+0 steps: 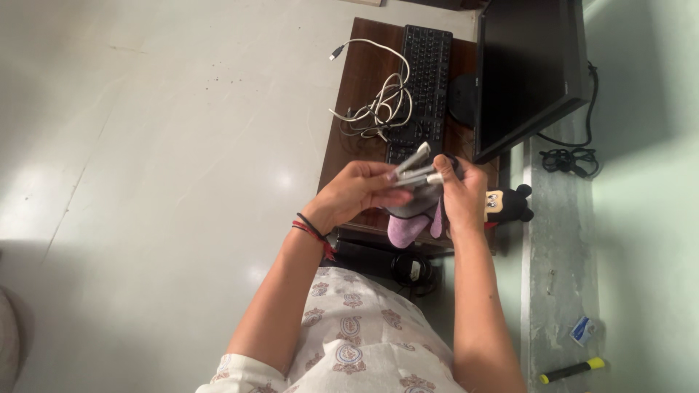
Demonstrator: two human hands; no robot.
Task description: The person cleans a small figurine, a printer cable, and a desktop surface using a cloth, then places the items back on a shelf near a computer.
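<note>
Glossy pale floor (145, 145) all around, smooth and reflective. Small dark-brown wooden table (364, 58), rectangular, carrying a flat black monitor (524, 65), a black keyboard (426, 80) with rows of matte keys, and a loose tangle of whitish cable (378, 102). Above the table's near edge, left hand (357, 196) with red and black thread bands at the wrist, grip pinched together on slim grey-white stick-like pieces (415, 166), fanned out, exact kind unclear. Right hand (462, 196), grip clamped around a soft grey-and-lilac fabric pouch (415, 215), drooping below the palm. Just beside the right hand, a small plush toy (506, 206), black round ears. Further off on the grey ledge, a yellow-capped marker (571, 370).
</note>
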